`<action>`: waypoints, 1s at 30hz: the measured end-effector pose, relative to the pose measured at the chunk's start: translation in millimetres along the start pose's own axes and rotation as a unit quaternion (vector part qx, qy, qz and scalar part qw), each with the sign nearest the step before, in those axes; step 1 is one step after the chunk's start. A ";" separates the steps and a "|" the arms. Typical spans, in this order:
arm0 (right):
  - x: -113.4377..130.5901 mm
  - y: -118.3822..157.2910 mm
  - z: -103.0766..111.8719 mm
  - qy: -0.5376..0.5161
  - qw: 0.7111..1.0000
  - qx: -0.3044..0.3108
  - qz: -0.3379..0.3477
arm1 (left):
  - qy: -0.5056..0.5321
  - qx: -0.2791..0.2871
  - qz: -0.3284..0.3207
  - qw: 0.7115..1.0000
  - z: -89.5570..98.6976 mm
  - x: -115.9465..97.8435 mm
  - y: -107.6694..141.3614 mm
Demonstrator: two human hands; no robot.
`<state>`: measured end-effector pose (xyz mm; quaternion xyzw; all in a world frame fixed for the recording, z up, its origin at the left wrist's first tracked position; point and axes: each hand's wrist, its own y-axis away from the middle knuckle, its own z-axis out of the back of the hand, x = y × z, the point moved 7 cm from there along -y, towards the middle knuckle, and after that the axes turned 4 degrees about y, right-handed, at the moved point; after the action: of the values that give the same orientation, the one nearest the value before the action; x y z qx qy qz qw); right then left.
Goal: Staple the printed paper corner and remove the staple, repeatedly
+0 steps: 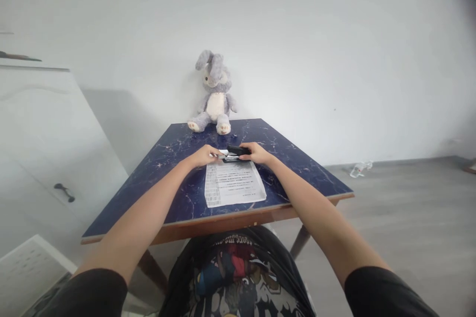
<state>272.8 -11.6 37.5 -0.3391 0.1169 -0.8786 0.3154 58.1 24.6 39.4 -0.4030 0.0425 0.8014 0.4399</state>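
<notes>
A black stapler (238, 150) lies over the top edge of a printed sheet of paper (238, 185), its silver metal part showing between the black upper and lower parts. Fingers and thumb of my right hand (256, 152) are closed around its right end. On the other side, my left hand (207, 155) is pinched at the stapler's left end. Something small and white or silvery shows at those fingertips, too small to name. The sheet lies flat on the blue marbled table (148, 183), its lower edge slightly wavy.
A grey plush rabbit (215, 99) sits at the table's back against the white wall. Left of the table stands a white cabinet (40, 138) with a dark handle. A clear plastic item (360, 169) lies on the grey floor at the right.
</notes>
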 end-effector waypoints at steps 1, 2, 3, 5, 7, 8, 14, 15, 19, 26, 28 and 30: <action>-1.1 -0.3 -0.7 -0.003 1.000 0.002 -0.004 | 0.005 0.026 -0.005 1.000 -1.9 -1.3 1.0; -2.3 -0.4 -1.6 -0.004 1.000 0.005 -0.009 | 0.009 0.048 -0.009 0.999 -3.1 -2.0 2.1; -3.4 -0.3 -2.3 -0.004 1.000 0.008 -0.012 | 0.012 0.064 -0.012 0.998 -3.6 -2.4 3.2; -3.9 0.3 -3.0 -0.003 1.000 0.014 -0.015 | 0.016 0.073 -0.015 0.997 -2.5 -2.9 4.4; -1.8 1.2 -1.8 -0.002 1.000 0.013 -0.010 | 0.020 0.063 -0.011 0.998 -1.3 -3.8 4.0; 0.2 1.5 -1.0 -0.004 1.000 0.012 -0.005 | 0.024 0.051 -0.006 0.998 -0.7 -4.6 3.3; 17.8 -1.9 -10.4 -0.024 0.998 0.037 0.036 | 0.019 -0.012 0.029 0.999 -4.5 -11.2 -1.0; 19.9 -3.4 -12.6 -0.021 0.998 0.032 0.039 | 0.009 -0.009 0.027 1.000 -6.2 -11.4 -1.8; 23.8 -8.0 -22.8 -0.004 0.999 0.017 0.032 | -0.022 -0.007 0.011 1.000 -4.9 -6.6 -4.3; 37.2 -11.0 -42.4 -0.006 0.999 0.045 0.018 | 0.007 0.040 0.017 0.999 23.4 6.0 8.3; 40.4 -8.5 -41.0 -0.006 0.999 0.041 0.014 | 0.035 -0.017 0.023 0.999 40.8 13.8 15.3; 38.7 1.5 -34.3 -0.008 0.999 0.042 0.000 | 0.056 -0.095 0.028 0.994 55.0 25.6 21.4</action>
<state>228.5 -37.6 31.7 -0.3323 0.0779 -0.8799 0.3305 1.4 52.0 52.6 -0.4854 0.0023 0.7903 0.3739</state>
